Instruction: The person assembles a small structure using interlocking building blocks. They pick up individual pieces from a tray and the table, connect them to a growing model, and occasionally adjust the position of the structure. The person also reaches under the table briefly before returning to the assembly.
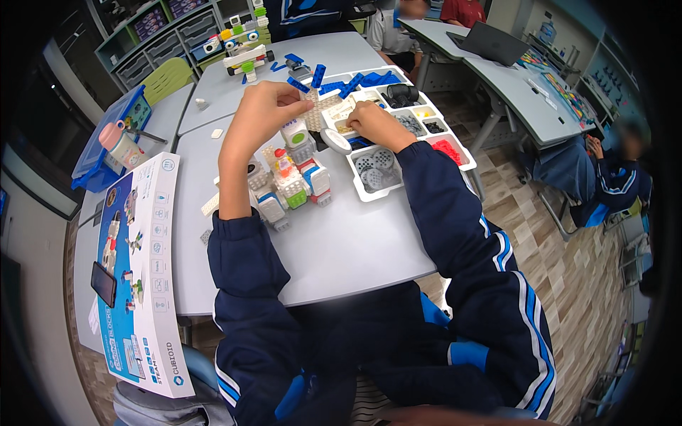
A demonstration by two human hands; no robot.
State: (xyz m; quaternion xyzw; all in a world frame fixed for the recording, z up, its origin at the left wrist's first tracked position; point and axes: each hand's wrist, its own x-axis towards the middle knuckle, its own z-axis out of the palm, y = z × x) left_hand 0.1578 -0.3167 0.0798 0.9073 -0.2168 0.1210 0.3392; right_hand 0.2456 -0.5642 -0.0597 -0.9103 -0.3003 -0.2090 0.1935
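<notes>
Left hand (pixel 268 108): raised over the block model (pixel 290 186), thumb and index nearly closed at the edge of a beige studded panel (pixel 325 113). Looks like a pinch on it, but can't tell whether it's a real grip or just contact. Blue beams (pixel 307 79) stand just beyond those fingertips.

Right hand (pixel 380 124): fingers bunched and curled down at the tray (pixel 369 197), over a compartment of small tan pieces (pixel 344 129). Fingertips partly hidden; can't tell if a piece is caught.

Model sits below the left hand, left of the right wrist. White oval part (pixel 336 140) lies just on the near side of the right fingertips; grey wheels (pixel 377 169) nearer the body, red pieces (pixel 447 150) right of the right hand.

Doing it well: right hand picks with fingertips only, one piece at a time, wrist high enough to clear the oval part and tray walls. Left should steady the panel low near its edge, no sideways load. Main risk: left forearm brushing the model.
</notes>
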